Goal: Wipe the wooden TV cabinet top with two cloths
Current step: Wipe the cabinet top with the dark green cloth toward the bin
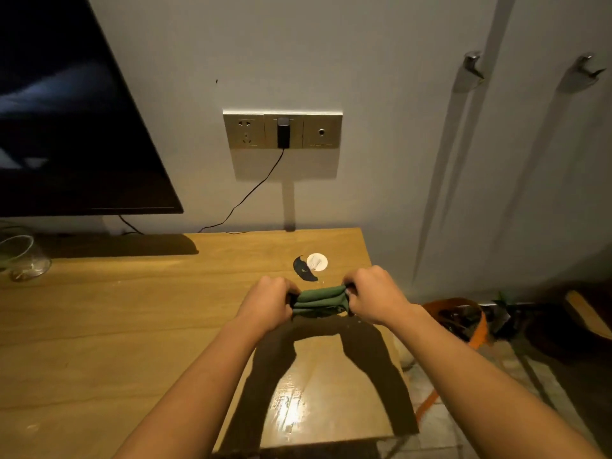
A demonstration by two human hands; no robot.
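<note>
A green cloth [320,301], bunched into folds, is stretched between my two hands above the right end of the wooden TV cabinet top [139,326]. My left hand [270,301] grips its left end and my right hand [372,293] grips its right end. A dark edge shows at each end of the green cloth; whether that is a second cloth I cannot tell. The cabinet top is light wood with a glossy patch near its front edge.
A black TV [66,120] hangs at the left above the cabinet. A glass bowl [25,258] stands at the far left. A white round cap [317,262] lies beside a dark cable hole [303,269]. A plugged wall socket [283,130] trails its cable. An orange bin [463,321] sits on the floor right.
</note>
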